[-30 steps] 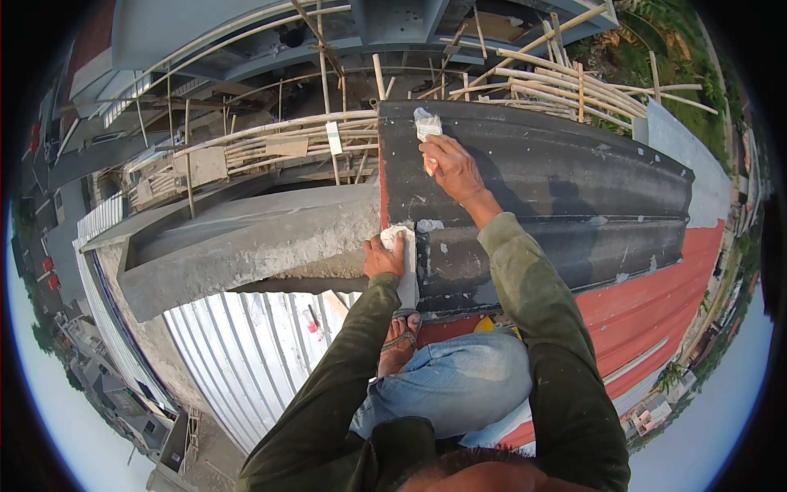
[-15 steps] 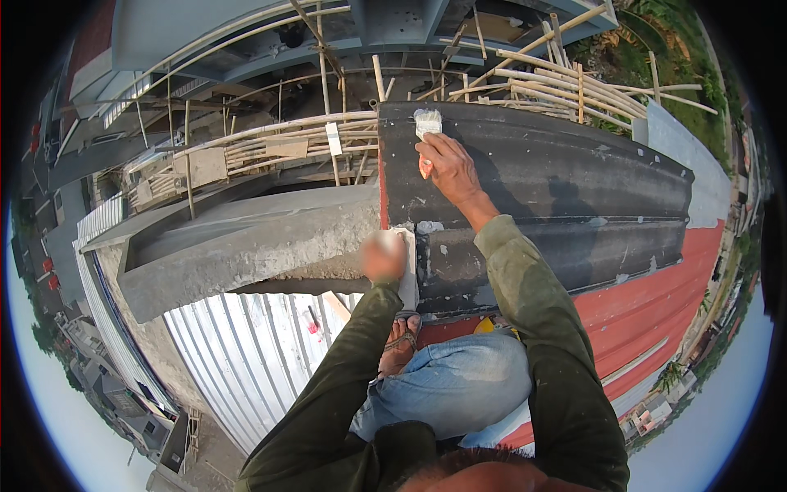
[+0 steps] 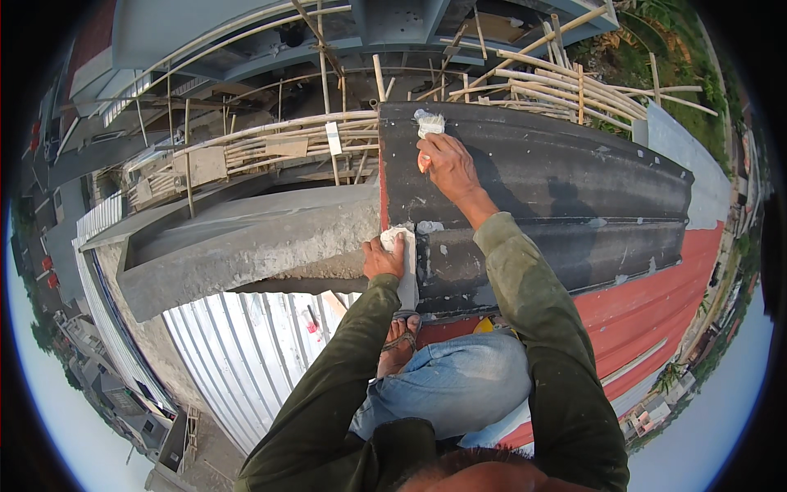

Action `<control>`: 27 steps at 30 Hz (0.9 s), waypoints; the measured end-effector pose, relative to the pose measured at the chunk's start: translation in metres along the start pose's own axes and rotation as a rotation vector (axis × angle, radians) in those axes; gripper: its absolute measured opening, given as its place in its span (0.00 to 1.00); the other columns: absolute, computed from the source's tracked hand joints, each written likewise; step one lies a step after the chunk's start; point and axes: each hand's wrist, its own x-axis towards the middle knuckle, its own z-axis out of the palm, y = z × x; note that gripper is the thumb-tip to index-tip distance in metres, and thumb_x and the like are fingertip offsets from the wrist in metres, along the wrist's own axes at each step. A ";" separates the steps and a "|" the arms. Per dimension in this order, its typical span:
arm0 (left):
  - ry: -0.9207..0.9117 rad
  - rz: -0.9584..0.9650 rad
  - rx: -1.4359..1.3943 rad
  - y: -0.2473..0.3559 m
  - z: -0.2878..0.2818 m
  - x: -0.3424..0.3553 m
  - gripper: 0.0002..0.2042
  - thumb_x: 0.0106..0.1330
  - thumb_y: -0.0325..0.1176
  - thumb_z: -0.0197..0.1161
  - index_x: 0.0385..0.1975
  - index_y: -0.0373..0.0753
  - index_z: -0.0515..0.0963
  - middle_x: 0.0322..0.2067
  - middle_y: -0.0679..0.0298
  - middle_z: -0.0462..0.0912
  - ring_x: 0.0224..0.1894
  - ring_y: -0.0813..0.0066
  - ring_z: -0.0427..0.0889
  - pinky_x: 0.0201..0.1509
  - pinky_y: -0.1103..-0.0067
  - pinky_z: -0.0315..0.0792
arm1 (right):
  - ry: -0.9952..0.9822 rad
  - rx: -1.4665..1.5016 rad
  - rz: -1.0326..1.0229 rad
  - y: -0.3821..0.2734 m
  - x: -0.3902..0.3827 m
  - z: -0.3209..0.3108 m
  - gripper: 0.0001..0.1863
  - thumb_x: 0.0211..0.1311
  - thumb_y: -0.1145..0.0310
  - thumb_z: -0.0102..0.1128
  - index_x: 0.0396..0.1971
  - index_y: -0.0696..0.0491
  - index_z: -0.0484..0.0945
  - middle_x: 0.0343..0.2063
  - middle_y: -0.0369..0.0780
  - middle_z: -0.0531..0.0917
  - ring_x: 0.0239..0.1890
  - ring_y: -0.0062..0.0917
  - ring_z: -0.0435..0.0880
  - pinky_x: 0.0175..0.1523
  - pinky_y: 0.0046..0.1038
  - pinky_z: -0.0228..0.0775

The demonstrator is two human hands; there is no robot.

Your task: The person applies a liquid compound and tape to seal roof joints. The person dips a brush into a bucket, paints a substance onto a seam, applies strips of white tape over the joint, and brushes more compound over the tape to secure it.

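Note:
My right hand (image 3: 452,170) grips a paintbrush (image 3: 430,125), its wide whitish bristles against the far left part of the dark ribbed roof sheet (image 3: 557,193). The reddish end of its handle shows below my fingers. Close to the sheet's left edge, my left hand (image 3: 384,261) has its thumb and fingers around a whitish rounded thing (image 3: 395,235) on top of a pale ledge (image 3: 408,283). What that thing is, I cannot make out. Pale smears and specks dot the dark sheet, one patch (image 3: 429,227) just right of my left hand.
A rough concrete gutter (image 3: 262,246) runs to the left, above shiny corrugated metal sheets (image 3: 246,344). Bamboo scaffolding (image 3: 279,135) stands beyond the roof edge, with a deep drop. Red roofing (image 3: 648,303) lies at right. My sandalled foot (image 3: 400,338) is by the ledge.
My right hand and the brush have shifted very slightly to the right and nearer. My left hand stays at the ledge; it was blurred before and now shows clearly.

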 end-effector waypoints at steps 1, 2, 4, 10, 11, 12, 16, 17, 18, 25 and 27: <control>0.001 -0.001 0.000 0.000 0.000 0.000 0.32 0.58 0.63 0.55 0.47 0.37 0.73 0.45 0.51 0.71 0.43 0.44 0.78 0.45 0.56 0.72 | -0.028 -0.006 0.007 -0.001 0.001 -0.001 0.18 0.45 0.81 0.62 0.39 0.52 0.76 0.43 0.40 0.79 0.49 0.36 0.77 0.54 0.35 0.70; 0.005 0.001 0.005 0.000 -0.001 -0.001 0.32 0.58 0.63 0.55 0.47 0.37 0.73 0.45 0.51 0.71 0.43 0.44 0.78 0.45 0.56 0.72 | -0.028 -0.005 0.007 -0.003 0.002 -0.001 0.18 0.45 0.81 0.62 0.39 0.52 0.76 0.43 0.40 0.79 0.49 0.36 0.77 0.54 0.35 0.70; 0.008 0.005 0.009 0.002 -0.001 -0.002 0.32 0.58 0.63 0.55 0.47 0.37 0.73 0.45 0.51 0.71 0.43 0.44 0.77 0.45 0.56 0.72 | -0.064 -0.011 0.034 -0.007 0.003 -0.002 0.18 0.45 0.80 0.62 0.40 0.52 0.76 0.43 0.40 0.79 0.49 0.36 0.77 0.54 0.36 0.69; 0.014 -0.005 0.019 0.000 0.000 -0.001 0.32 0.57 0.62 0.55 0.47 0.37 0.73 0.46 0.52 0.71 0.43 0.45 0.77 0.45 0.56 0.72 | -0.082 -0.028 0.041 -0.012 0.008 0.000 0.18 0.47 0.79 0.61 0.41 0.51 0.75 0.42 0.40 0.78 0.48 0.37 0.77 0.54 0.36 0.69; 0.021 -0.005 0.021 -0.001 0.001 -0.001 0.32 0.57 0.62 0.55 0.46 0.37 0.73 0.45 0.52 0.71 0.43 0.45 0.77 0.45 0.56 0.72 | -0.082 -0.026 0.041 -0.014 0.008 0.000 0.18 0.47 0.79 0.61 0.41 0.51 0.75 0.42 0.40 0.78 0.48 0.37 0.77 0.54 0.36 0.69; 0.025 -0.004 0.023 -0.001 0.001 -0.001 0.32 0.57 0.62 0.55 0.46 0.37 0.73 0.45 0.52 0.71 0.43 0.45 0.78 0.44 0.56 0.72 | -0.079 -0.034 0.046 -0.015 0.007 0.000 0.17 0.47 0.79 0.60 0.41 0.51 0.75 0.42 0.40 0.78 0.48 0.36 0.77 0.54 0.36 0.69; 0.019 -0.003 0.016 0.001 0.002 -0.002 0.32 0.57 0.62 0.55 0.47 0.37 0.73 0.45 0.52 0.71 0.43 0.45 0.78 0.44 0.56 0.72 | -0.050 -0.049 0.044 -0.014 0.001 -0.003 0.17 0.48 0.79 0.60 0.41 0.51 0.75 0.42 0.40 0.78 0.48 0.36 0.77 0.54 0.36 0.69; 0.019 -0.004 0.018 0.000 0.002 -0.001 0.32 0.57 0.62 0.55 0.47 0.37 0.73 0.45 0.52 0.71 0.43 0.45 0.78 0.44 0.57 0.72 | -0.050 -0.050 0.045 -0.013 0.000 -0.004 0.17 0.48 0.79 0.60 0.41 0.51 0.75 0.42 0.40 0.78 0.48 0.36 0.77 0.54 0.36 0.69; 0.019 -0.005 0.020 0.001 0.001 -0.001 0.32 0.57 0.62 0.55 0.47 0.37 0.74 0.45 0.52 0.71 0.43 0.45 0.78 0.44 0.57 0.72 | -0.037 -0.041 0.041 -0.012 -0.002 -0.005 0.17 0.48 0.79 0.60 0.41 0.51 0.75 0.42 0.40 0.78 0.49 0.36 0.77 0.54 0.36 0.69; 0.033 0.001 0.015 0.001 0.000 -0.001 0.32 0.57 0.63 0.55 0.47 0.37 0.74 0.45 0.51 0.71 0.42 0.45 0.78 0.44 0.56 0.72 | 0.087 -0.036 -0.005 -0.012 -0.011 -0.012 0.11 0.49 0.75 0.58 0.35 0.51 0.74 0.37 0.39 0.77 0.44 0.35 0.77 0.49 0.34 0.70; 0.021 0.002 0.027 0.001 -0.001 -0.003 0.32 0.57 0.63 0.55 0.47 0.37 0.74 0.45 0.51 0.71 0.42 0.45 0.78 0.44 0.56 0.72 | 0.065 -0.021 0.023 -0.010 -0.015 -0.016 0.15 0.48 0.77 0.60 0.38 0.52 0.76 0.41 0.40 0.78 0.47 0.36 0.77 0.51 0.35 0.70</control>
